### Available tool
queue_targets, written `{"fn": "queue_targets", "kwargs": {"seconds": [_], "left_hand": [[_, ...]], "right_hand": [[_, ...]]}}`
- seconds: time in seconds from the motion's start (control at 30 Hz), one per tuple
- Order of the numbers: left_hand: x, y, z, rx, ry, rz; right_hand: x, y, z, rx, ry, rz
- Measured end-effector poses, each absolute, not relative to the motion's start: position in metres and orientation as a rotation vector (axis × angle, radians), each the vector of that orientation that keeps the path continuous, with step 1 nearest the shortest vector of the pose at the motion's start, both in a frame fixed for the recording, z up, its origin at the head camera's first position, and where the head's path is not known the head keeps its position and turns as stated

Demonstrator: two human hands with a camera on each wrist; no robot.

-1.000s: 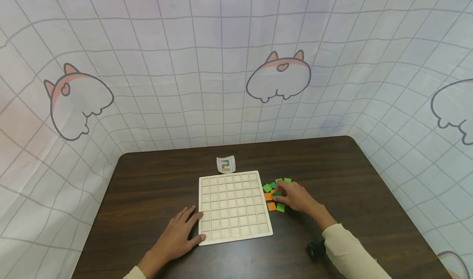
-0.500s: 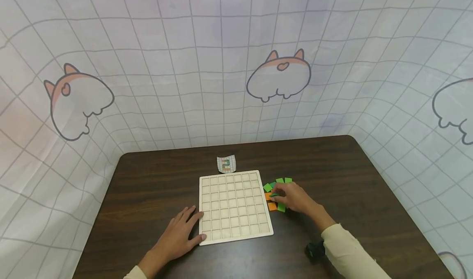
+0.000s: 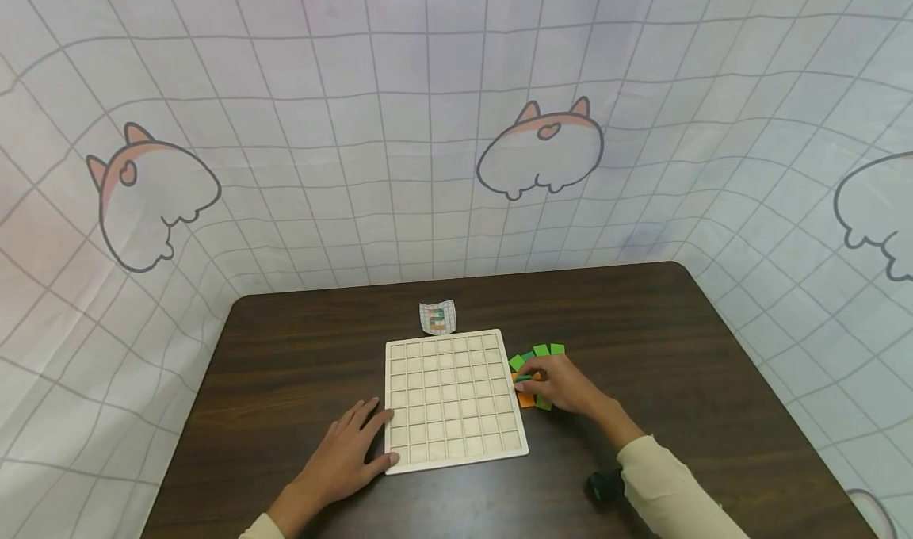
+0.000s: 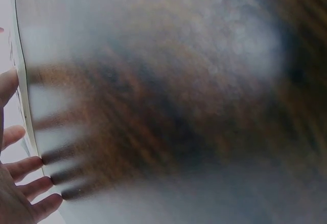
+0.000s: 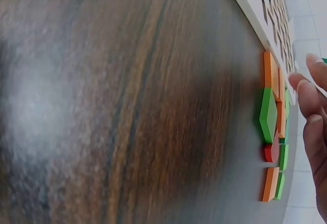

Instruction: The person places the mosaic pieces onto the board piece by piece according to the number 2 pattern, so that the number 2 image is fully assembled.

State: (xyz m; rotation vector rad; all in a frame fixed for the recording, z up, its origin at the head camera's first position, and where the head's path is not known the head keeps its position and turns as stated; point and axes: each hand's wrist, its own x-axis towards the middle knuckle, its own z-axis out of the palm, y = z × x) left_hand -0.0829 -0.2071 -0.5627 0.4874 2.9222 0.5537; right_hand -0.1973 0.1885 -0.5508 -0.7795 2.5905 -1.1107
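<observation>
A pale gridded board (image 3: 459,400) with square recesses lies on the dark wooden table. My left hand (image 3: 338,458) has its fingers spread, with the thumb and index fingertips on the board's left edge; several fingertips (image 4: 34,188) also show in the left wrist view. Between thumb and fingers, my right hand (image 3: 568,384) pinches a dark green tile (image 3: 524,378) near the board's right edge. Around and below that hand lie loose tiles, among them an orange tile (image 3: 526,400) and a light green tile (image 3: 558,349). A red tile (image 5: 271,152) shows in the right wrist view.
A small paper card (image 3: 437,318) with a coloured grid pattern lies just behind the board. A black object (image 3: 602,487) is beside the right forearm. A white gridded curtain (image 3: 399,166) hangs behind and at the sides of the table (image 3: 299,349).
My right hand has shifted slightly left towards the board with the dark green tile, which now looks more edge-on. The left hand and the board stay in place.
</observation>
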Motion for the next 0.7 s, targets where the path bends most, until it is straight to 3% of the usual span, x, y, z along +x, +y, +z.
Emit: {"fn": "queue_targets", "kwargs": {"seconds": [0.7], "left_hand": [[-0.0821, -0.2067, -0.5608, 0.494, 2.924, 0.553]], "right_hand": [[-0.1948, 0.1819, -0.5503, -0.748, 2.491, -1.259]]}}
